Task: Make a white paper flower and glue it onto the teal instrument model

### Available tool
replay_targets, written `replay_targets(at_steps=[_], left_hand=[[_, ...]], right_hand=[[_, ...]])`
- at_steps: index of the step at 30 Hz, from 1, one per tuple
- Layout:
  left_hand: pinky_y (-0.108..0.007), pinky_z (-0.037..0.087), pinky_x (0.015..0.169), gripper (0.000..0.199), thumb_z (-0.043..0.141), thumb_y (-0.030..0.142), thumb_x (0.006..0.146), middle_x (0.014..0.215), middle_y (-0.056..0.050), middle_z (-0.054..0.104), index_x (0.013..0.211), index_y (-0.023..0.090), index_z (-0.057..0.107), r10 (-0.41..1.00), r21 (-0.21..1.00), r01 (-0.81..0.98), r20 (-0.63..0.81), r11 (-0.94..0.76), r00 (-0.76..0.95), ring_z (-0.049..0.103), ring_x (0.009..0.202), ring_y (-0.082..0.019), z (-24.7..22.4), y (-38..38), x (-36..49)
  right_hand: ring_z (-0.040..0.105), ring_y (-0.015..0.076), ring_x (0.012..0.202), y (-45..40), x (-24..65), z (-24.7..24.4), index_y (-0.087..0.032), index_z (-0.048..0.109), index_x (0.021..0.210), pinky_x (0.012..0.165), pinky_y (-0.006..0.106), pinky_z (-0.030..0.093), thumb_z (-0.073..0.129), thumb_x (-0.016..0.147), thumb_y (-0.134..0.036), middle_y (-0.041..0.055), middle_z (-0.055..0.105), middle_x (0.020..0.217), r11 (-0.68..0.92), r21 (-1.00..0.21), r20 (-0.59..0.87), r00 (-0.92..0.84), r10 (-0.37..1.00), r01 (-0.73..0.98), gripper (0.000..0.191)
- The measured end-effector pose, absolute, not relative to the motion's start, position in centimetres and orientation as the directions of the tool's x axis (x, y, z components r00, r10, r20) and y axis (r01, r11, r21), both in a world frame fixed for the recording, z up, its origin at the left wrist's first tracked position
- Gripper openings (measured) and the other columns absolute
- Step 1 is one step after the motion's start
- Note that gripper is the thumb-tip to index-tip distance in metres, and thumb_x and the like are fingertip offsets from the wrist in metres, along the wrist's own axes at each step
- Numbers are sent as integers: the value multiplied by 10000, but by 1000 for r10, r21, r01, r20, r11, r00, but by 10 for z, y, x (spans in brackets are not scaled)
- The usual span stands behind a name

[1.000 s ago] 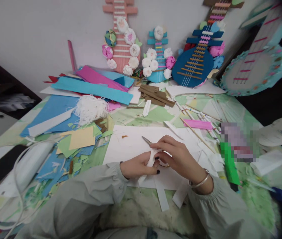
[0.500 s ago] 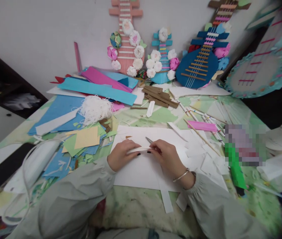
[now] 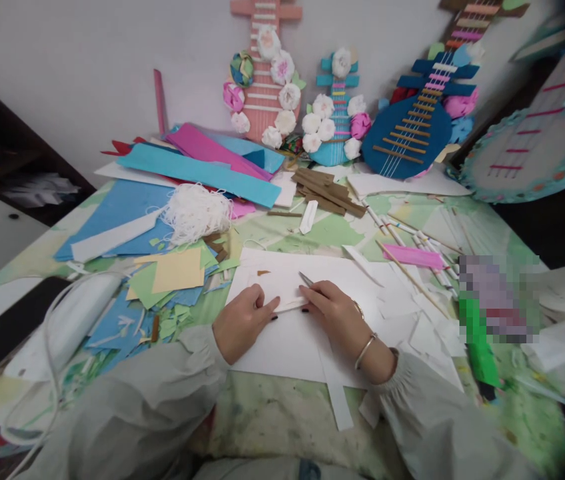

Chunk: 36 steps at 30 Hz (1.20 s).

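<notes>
My left hand [image 3: 243, 325] is closed, thumb and forefinger pinching the left end of a narrow folded white paper strip [image 3: 292, 305]. At the strip's other end are the fingertips of my right hand [image 3: 335, 312], which is also closed. A pair of scissors [image 3: 305, 279] is tucked in that hand; its grey pointed tip sticks out to the upper left and a gold loop shows behind the knuckles. Both hands are just above a large white sheet [image 3: 282, 353]. A small brown scrap [image 3: 263, 272] lies on the sheet beyond my left hand.
White string [image 3: 196, 215] and coloured paper scraps [image 3: 177, 270] lie to the left, near a phone [image 3: 10, 327]. Brown strips [image 3: 330, 192] and marker pens [image 3: 425, 250] are farther back. Decorated paper lutes, one dark blue [image 3: 407, 137], lean on the wall. A green-handled item [image 3: 480, 357] is at right.
My left hand has drawn slightly down and left, its fingers more curled, and my right hand has turned a little. The strip stays between them. The view has shifted slightly.
</notes>
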<state>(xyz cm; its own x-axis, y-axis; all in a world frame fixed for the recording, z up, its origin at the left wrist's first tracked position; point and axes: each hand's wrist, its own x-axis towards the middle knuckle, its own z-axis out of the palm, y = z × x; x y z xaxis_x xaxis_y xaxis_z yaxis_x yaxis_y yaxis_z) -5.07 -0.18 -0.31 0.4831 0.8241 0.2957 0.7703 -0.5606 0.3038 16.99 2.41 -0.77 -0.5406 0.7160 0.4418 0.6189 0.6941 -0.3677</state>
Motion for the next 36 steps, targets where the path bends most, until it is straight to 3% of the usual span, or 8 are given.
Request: replay_targets(at_steps=[3, 6, 14, 21, 25, 31, 36], left_hand=[[-268, 455, 658, 255, 459, 236, 895, 811, -41, 463, 1052, 168, 649, 824, 374, 738, 332, -563, 460, 462, 723, -142, -4, -3, -53], [-269, 468, 666, 217, 528, 232, 862, 848, -57, 479, 1009, 134, 654, 832, 430, 716, 356, -550, 425, 480, 721, -137, -1, -2, -55], [-247, 453, 615, 268, 419, 153, 901, 841, -57, 496, 1052, 150, 641, 824, 381, 744, 394, -550, 408, 466, 658, -114, 2, -12, -64], [-298, 492, 695, 321, 514, 340, 872, 795, -54, 571, 1117, 147, 588, 876, 389, 795, 326, -466, 355, 566, 754, -175, -5, -12, -70], [-307, 483, 731, 260, 444, 277, 907, 828, -74, 609, 1064, 138, 599, 875, 384, 794, 317, -471, 365, 579, 810, -189, -5, -10, -69], [-271, 440, 603, 267, 554, 340, 842, 681, -7, 578, 1023, 143, 568, 920, 471, 792, 255, -387, 298, 525, 623, -144, 1, -9, -70], [-251, 390, 544, 221, 623, 357, 780, 633, 15, 538, 859, 160, 562, 946, 463, 833, 249, -304, 207, 487, 566, -129, 4, -8, -71]], right_hand=[[531, 179, 796, 23, 169, -7, -167, 554, 1205, 659, 305, 506, 424, 875, -56, 82, 572, 901, 742, -335, 430, -607, 668, 580, 372], [501, 177, 777, 21, 167, -6, -177, 586, 1154, 670, 316, 499, 393, 888, -56, 71, 559, 869, 755, -304, 406, -638, 654, 581, 350], [484, 212, 788, 21, 165, 2, -128, 594, 1111, 661, 365, 496, 354, 907, -73, 128, 592, 871, 763, -272, 373, -667, 645, 586, 319], [518, 190, 746, 20, 165, -3, -158, 608, 1094, 643, 332, 494, 368, 920, -121, 98, 584, 856, 758, -284, 420, -635, 649, 587, 299], [542, 189, 755, 19, 162, -5, -133, 593, 1102, 678, 331, 496, 351, 928, -130, 111, 591, 873, 751, -276, 388, -645, 658, 599, 298], [554, 188, 742, 20, 161, -4, -139, 602, 1048, 666, 321, 506, 337, 936, -149, 105, 588, 847, 743, -303, 416, -619, 666, 596, 288], [563, 194, 753, 21, 162, -4, -118, 607, 1053, 674, 327, 524, 345, 926, -132, 119, 589, 859, 765, -290, 433, -634, 641, 576, 291]])
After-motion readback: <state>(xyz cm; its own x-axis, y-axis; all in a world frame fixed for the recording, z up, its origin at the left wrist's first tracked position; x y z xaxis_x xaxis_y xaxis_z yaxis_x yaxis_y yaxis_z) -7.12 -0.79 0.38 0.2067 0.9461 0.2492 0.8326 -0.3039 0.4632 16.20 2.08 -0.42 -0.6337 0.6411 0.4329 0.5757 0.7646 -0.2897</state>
